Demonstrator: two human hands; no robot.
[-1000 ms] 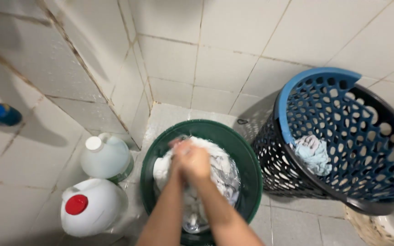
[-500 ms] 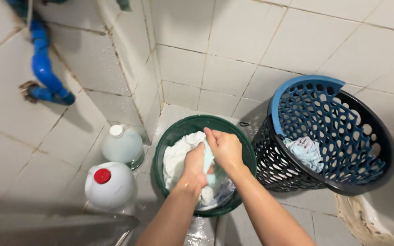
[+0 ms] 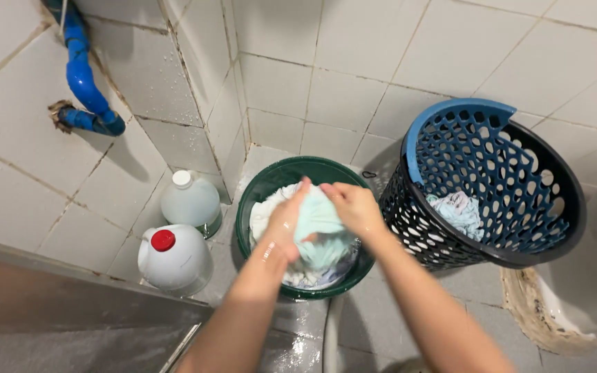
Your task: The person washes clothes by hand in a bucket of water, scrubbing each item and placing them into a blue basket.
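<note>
White tiled walls meet in a corner above a wet tiled floor (image 3: 381, 324), with a blue pipe (image 3: 81, 76) bent along the left wall. A dark green bucket (image 3: 264, 190) stands in the corner, holding wet laundry. Over it, the left hand (image 3: 286, 222) and the right hand (image 3: 354, 207) are both closed around a pale green cloth (image 3: 319, 228), the left gripping its near side and the right its far side, so the cloth is bunched between them just above the bucket. To the left of the bucket stand two plastic jugs close together: a white jug with a red cap (image 3: 174, 259) nearer the camera and a clear jug with a white cap (image 3: 189, 200) behind it. To the right, a black and blue laundry basket (image 3: 492, 145) leans tilted, just beside the bucket, with a light blue garment (image 3: 459, 211) lying inside.
</note>
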